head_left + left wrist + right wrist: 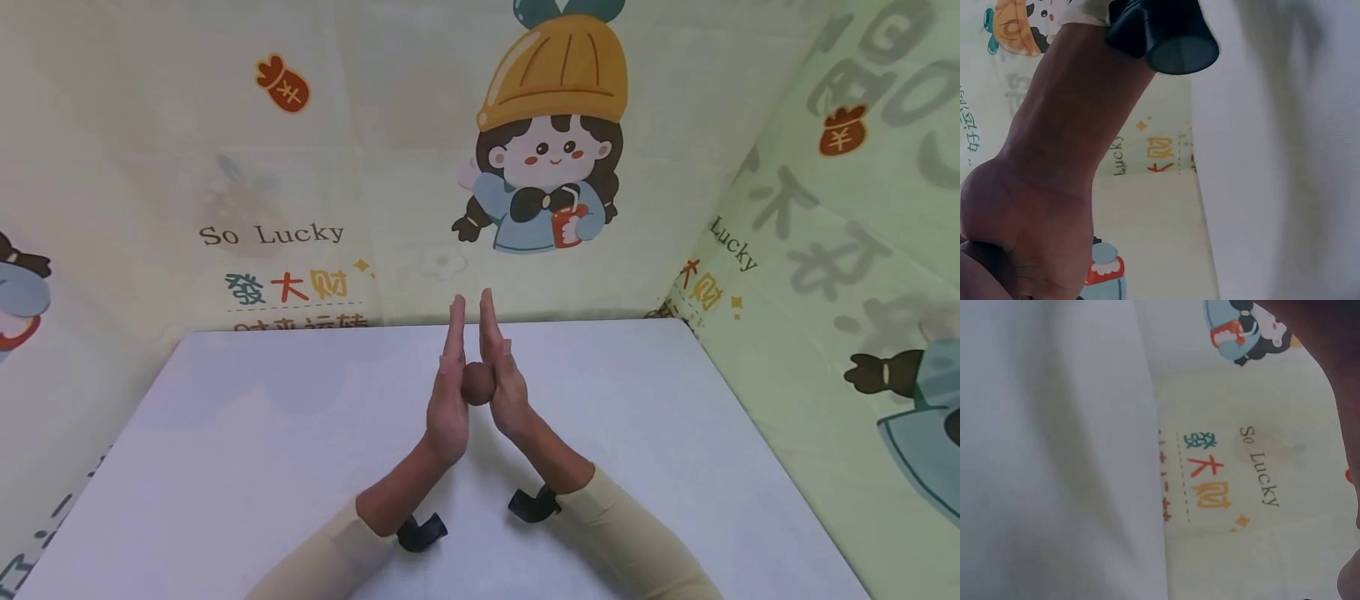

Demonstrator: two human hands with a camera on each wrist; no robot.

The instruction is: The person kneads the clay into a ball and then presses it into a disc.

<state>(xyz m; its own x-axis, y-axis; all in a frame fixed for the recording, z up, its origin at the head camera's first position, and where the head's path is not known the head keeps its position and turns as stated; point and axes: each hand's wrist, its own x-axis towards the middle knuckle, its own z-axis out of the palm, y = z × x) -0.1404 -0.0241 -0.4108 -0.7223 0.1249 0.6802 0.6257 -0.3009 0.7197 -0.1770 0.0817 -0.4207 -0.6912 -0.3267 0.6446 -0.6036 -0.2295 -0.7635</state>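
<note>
A small round brown ball (478, 384) sits between the two palms above the white table. My left hand (448, 400) is upright on its left side, fingers straight and pointing away, palm against the ball. Facing it, my right hand (506, 385) presses from the other side, its fingers also straight. The fingertips of the two hands stand apart. In the left wrist view, part of the dark ball (988, 259) shows at the lower left beside the right hand (1035, 225). Only edges of skin appear in the right wrist view, where the ball is hidden.
The white tabletop (247, 450) spreads under both arms. Behind it hangs a pale printed cloth (405, 167) with cartoon figures and lettering, which continues along both sides. Black wrist cameras (422, 532) hang under the cream sleeves (637, 533).
</note>
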